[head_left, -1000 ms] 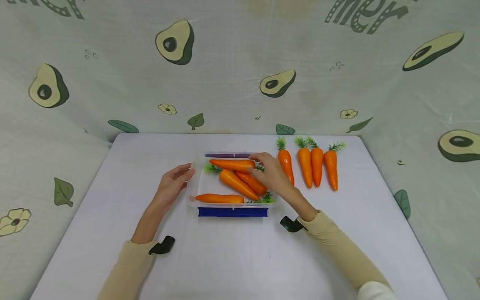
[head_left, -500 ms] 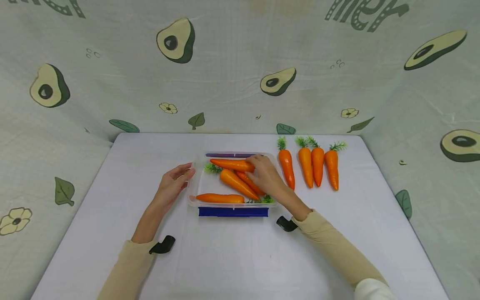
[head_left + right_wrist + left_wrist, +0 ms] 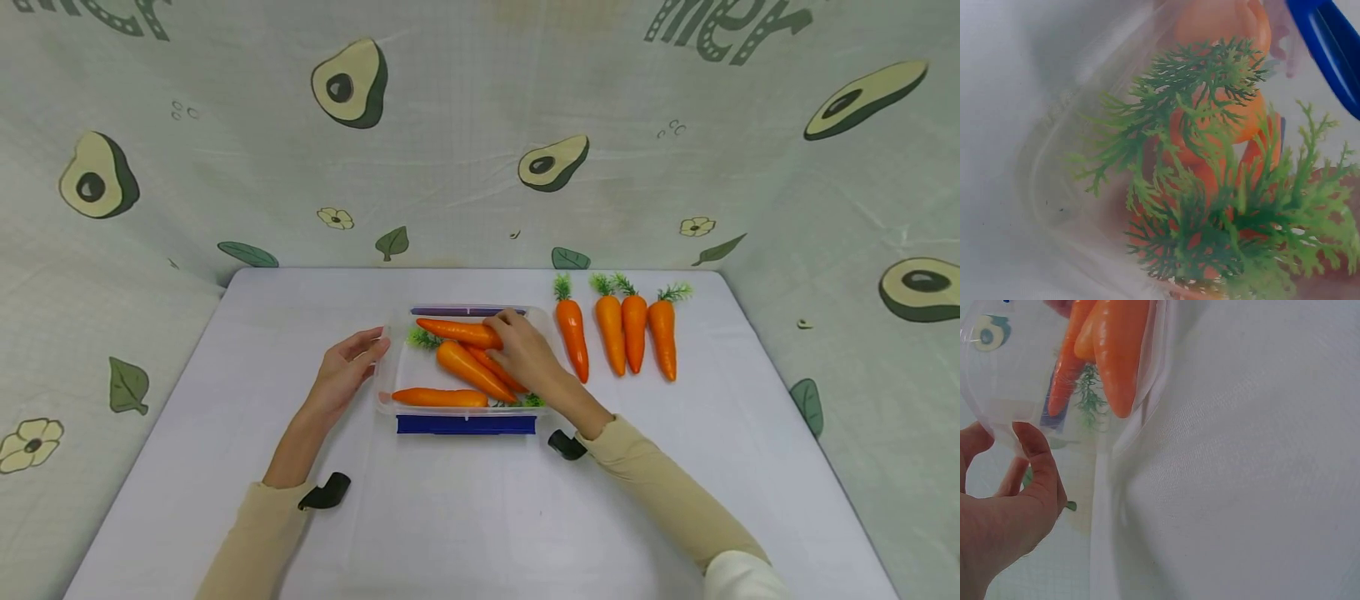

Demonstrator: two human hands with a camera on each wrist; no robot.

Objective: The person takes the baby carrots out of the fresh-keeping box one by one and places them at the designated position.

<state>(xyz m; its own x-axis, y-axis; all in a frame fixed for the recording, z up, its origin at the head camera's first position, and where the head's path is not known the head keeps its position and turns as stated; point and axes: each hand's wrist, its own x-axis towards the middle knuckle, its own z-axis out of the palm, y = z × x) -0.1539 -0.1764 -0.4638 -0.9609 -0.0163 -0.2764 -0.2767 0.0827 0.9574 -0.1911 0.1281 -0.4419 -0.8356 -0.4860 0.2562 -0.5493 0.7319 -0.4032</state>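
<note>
A clear plastic container (image 3: 416,371) with blue clip flaps stands mid-table, several toy carrots inside. My left hand (image 3: 348,367) pinches its left wall between thumb and fingers, as the left wrist view also shows. My right hand (image 3: 525,354) reaches in from the right and grips the thick end of the rearmost carrot (image 3: 453,330), which lies across another carrot, its tip to the left. Slanting carrots (image 3: 468,368) lie in the middle, one partly covered by my right hand. Along the front wall lies another carrot (image 3: 438,397). Leafy green tops (image 3: 1197,125) fill the right wrist view.
To the right of the container, several more carrots (image 3: 610,333) lie in a row on the white table (image 3: 450,517), green tops toward the back. A cloth printed with avocados (image 3: 555,164) hangs behind and at both sides.
My right hand has moved a little to the left, and the rear carrot has shifted slightly left with it. My left hand has stayed at the container's left wall.
</note>
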